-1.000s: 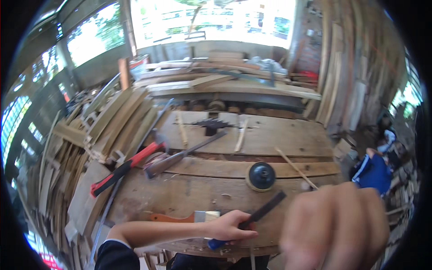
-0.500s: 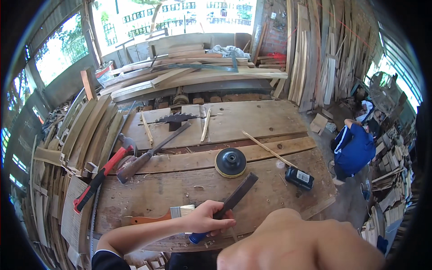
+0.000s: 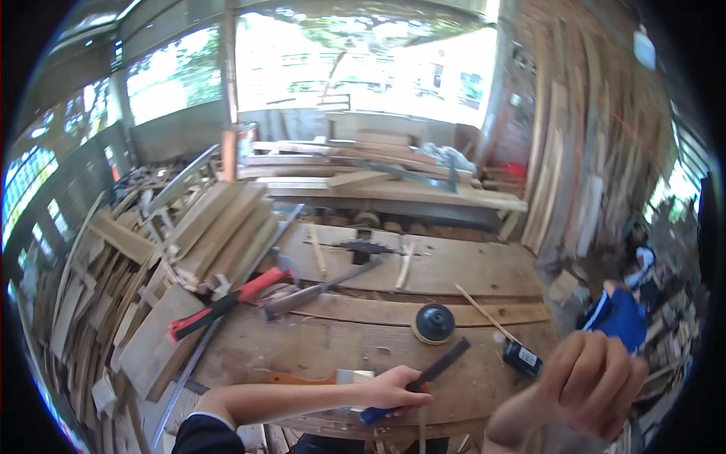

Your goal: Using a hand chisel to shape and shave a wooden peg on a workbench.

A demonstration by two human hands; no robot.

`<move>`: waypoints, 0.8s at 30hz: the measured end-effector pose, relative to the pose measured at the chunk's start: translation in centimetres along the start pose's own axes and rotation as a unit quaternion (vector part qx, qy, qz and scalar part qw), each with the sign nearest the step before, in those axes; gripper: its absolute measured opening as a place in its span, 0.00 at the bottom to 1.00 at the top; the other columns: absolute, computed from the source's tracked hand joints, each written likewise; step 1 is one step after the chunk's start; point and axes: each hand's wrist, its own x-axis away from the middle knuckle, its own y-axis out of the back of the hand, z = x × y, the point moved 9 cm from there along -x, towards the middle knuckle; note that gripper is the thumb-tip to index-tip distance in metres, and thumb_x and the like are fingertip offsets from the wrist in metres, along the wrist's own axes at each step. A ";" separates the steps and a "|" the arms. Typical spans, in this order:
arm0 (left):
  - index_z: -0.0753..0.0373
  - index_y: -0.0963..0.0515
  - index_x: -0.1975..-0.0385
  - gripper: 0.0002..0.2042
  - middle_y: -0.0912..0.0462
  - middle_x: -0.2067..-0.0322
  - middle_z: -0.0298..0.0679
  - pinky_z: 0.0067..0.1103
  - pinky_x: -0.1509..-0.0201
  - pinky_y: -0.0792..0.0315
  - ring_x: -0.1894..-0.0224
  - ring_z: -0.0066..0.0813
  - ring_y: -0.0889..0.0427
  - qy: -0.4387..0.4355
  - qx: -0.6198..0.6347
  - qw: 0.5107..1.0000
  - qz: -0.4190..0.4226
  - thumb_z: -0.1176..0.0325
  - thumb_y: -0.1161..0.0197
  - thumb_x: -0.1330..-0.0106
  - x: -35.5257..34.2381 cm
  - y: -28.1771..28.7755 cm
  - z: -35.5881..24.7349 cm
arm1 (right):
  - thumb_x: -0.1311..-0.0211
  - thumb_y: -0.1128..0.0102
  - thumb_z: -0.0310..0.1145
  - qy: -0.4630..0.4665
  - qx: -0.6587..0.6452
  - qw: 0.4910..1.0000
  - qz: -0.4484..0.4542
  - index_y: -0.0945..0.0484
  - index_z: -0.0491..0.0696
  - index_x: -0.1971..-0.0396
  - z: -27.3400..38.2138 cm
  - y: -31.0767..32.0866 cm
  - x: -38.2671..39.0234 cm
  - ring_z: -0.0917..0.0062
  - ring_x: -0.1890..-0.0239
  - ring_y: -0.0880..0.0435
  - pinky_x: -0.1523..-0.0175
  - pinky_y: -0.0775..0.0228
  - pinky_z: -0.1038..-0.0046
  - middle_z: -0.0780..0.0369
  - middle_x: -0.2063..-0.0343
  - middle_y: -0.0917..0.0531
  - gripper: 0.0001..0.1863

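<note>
My left hand (image 3: pixel 393 390) is closed round a flat, dark metal tool (image 3: pixel 441 363) with a blue handle; its square end points up and away to the right. Below that hand a thin pale strip (image 3: pixel 422 431) hangs down; I cannot tell whether the fingers hold it. A paintbrush (image 3: pixel 302 378) with an orange handle lies under my left forearm. My right hand (image 3: pixel 594 378) is raised at the lower right, its fingers curled and somewhat blurred; what they hold, if anything, is hidden. Beyond the metal tool sits a round black sanding pad (image 3: pixel 433 324).
On the wooden bench (image 3: pixel 257 352) lie a red-and-black hammer (image 3: pixel 227 304), a wooden-handled chisel (image 3: pixel 318 289), a black battery pack (image 3: pixel 522 358) and thin sticks. A saw blade (image 3: pixel 363 248) pokes through the top. Stacked boards (image 3: pixel 219 234) stand left; a person in blue (image 3: pixel 618 314) crouches right.
My right hand has lifted and swung to the right, away from the bench front. My left hand still grips the metal tool. The whole view has shifted, with the bench now lower and farther right.
</note>
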 end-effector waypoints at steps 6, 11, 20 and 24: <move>0.66 0.27 0.70 0.11 0.27 0.84 0.32 0.14 0.86 0.37 0.88 0.15 0.31 -0.033 -0.011 0.998 -0.050 0.63 0.42 0.37 1.1 0.7 -0.3 | 0.45 0.41 0.32 -0.327 0.300 0.896 -0.002 0.28 0.44 0.79 -1.4 -2.2 15.3 0.78 0.86 0.30 0.80 0.40 0.78 0.62 0.87 0.27 0.09; 0.66 0.28 0.70 0.10 0.27 0.85 0.33 0.16 0.89 0.38 0.89 0.17 0.31 -0.042 -0.006 0.997 -0.059 0.64 0.41 0.38 -0.6 0.8 -0.1 | 0.46 0.38 0.34 -0.529 0.522 0.668 0.035 0.28 0.43 0.67 0.0 -7.3 29.9 0.75 0.83 0.28 0.74 0.34 0.75 0.61 0.81 0.25 0.12; 0.68 0.29 0.78 0.11 0.27 0.88 0.35 0.19 0.90 0.37 0.91 0.21 0.29 -0.082 -0.021 0.994 -0.076 0.67 0.39 0.40 0.4 1.1 -1.7 | 0.40 0.47 0.48 -0.611 0.502 0.588 -0.171 0.24 0.42 0.67 0.1 -9.5 32.1 0.63 0.69 0.21 0.68 0.33 0.66 0.53 0.73 0.20 0.21; 0.69 0.28 0.82 0.15 0.26 0.88 0.36 0.19 0.88 0.35 0.90 0.22 0.28 -0.073 -0.038 0.993 -0.088 0.64 0.34 0.45 1.7 1.3 -1.4 | 0.38 0.50 0.53 -0.621 0.538 0.551 -0.146 0.27 0.41 0.73 -1.6 -7.3 33.3 0.71 0.78 0.28 0.72 0.38 0.70 0.60 0.80 0.25 0.25</move>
